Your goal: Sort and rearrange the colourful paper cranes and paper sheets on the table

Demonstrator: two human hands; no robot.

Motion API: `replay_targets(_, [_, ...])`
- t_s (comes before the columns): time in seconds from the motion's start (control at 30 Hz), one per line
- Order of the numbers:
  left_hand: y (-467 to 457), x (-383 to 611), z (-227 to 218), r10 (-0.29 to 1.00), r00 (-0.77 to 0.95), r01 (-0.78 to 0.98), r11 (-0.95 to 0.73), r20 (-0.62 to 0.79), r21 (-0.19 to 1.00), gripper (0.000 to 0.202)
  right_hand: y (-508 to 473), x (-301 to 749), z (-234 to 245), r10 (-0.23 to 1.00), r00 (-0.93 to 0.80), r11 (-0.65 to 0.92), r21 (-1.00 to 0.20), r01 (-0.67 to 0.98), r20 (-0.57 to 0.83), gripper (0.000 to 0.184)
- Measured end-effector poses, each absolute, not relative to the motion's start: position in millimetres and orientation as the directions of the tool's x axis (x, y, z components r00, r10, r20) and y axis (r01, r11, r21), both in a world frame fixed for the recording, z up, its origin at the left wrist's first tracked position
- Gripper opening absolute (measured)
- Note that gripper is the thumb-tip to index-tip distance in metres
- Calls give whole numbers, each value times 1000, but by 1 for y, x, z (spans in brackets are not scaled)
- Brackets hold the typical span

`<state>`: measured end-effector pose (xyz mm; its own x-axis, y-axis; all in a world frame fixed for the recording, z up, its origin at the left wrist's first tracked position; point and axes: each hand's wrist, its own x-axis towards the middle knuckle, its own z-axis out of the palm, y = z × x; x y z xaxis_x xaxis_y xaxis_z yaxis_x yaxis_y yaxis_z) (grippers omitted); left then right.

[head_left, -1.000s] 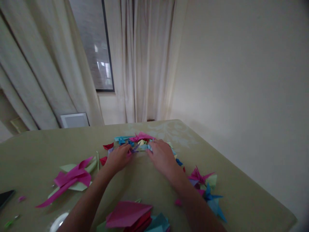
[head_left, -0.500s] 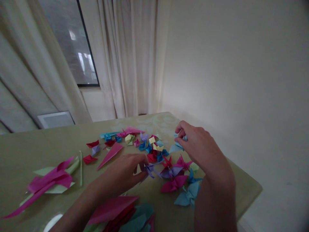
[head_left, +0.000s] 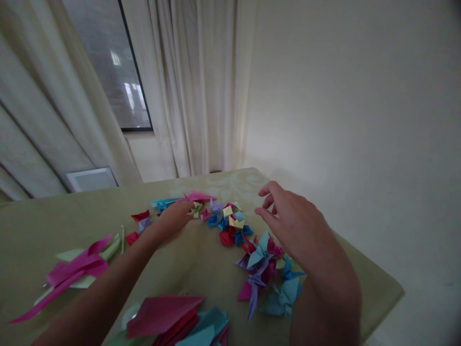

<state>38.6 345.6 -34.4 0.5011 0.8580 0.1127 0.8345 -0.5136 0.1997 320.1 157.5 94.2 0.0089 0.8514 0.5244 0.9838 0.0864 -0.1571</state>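
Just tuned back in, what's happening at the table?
A person has both hands among folded papers on the table. The left hand reaches to a pale green paper near the far edge; whether it grips it is hard to tell. The right hand is raised, fingers parted, with nothing visible between them. Nearer the person, a purple paper lies among other colored ones.

Left fingers (head_left: 186, 208) seem partly hidden; paper stack (head_left: 173, 313) cut off below.
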Motion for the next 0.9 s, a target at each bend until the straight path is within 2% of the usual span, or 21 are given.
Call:
replay_targets(0.23, [369,32,-70,815,560,785,-579,147,219,52,167,295,93,875,-67,171,-178,969,479,10])
replay_targets(0.37, [365,24,-80,825,563,798,-555,36,235,43,169,290,90,884,-129,218,-152,964,450,10])
replay_targets(0.53, [345,-2,-68,842,537,817,-504,-50,279,25,170,280,86,873,-168,247,-118,962,459,10])
replay_targets(0.6, [336,-11,-61,854,519,810,-480,-31,336,28,173,273,86,880,-191,261,-106,959,435,11])
replay_targets(0.7, [327,-14,-58,866,498,774,-465,39,430,48,177,260,85,902,-225,275,-89,957,368,15])
replay_targets(0.77, [325,-7,-62,853,514,732,-494,95,469,54,180,252,85,906,-254,287,-51,957,339,17])
replay_targets(0.9, [328,15,-79,823,549,723,-556,146,411,50,184,241,81,909,-299,309,12,951,291,20])
